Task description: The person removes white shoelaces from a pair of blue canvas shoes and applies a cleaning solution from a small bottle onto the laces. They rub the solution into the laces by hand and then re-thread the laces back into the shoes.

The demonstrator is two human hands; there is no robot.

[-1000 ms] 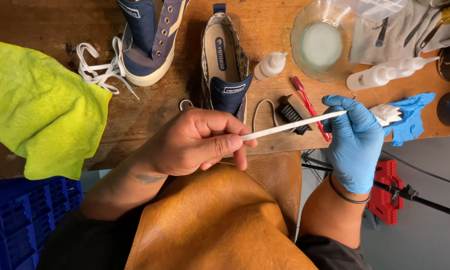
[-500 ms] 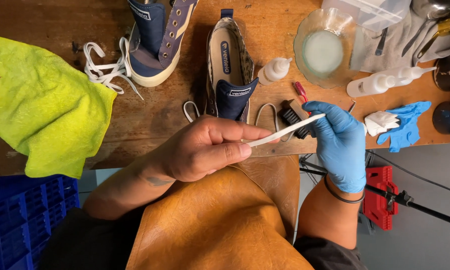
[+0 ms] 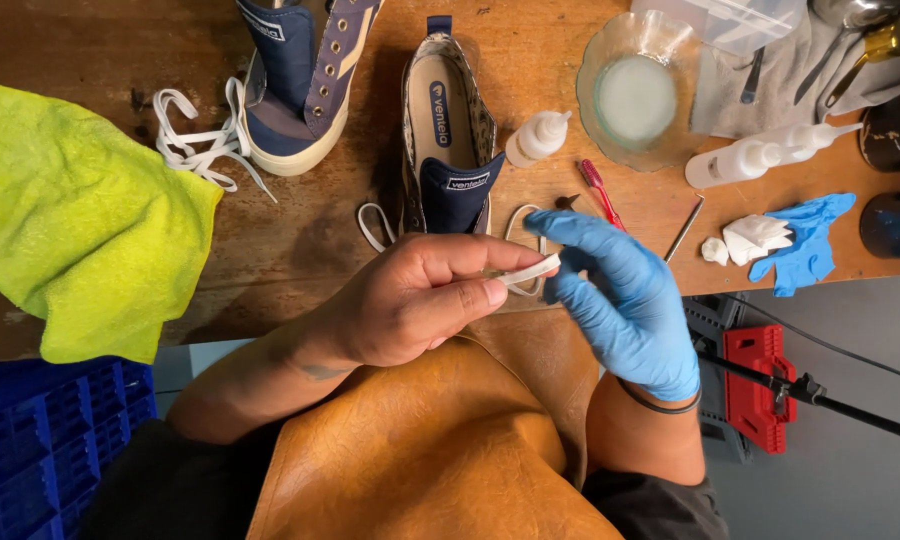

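At frame centre, the bare left hand (image 3: 410, 300) is pinching a flat white shoelace (image 3: 530, 271) between thumb and forefinger, while the blue-gloved right hand (image 3: 620, 300) is closing its fingertips on the lace's free end. Keeping it flat and taut looks wise. Above, a navy canvas sneaker (image 3: 448, 140) is lying on the wooden counter (image 3: 300, 240).

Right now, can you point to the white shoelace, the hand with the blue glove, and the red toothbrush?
white shoelace (image 3: 530, 272), head view, flat end by the fingertips
right hand (image 3: 620, 300), head view, middle of the gloved hand
red toothbrush (image 3: 600, 192), head view, handle
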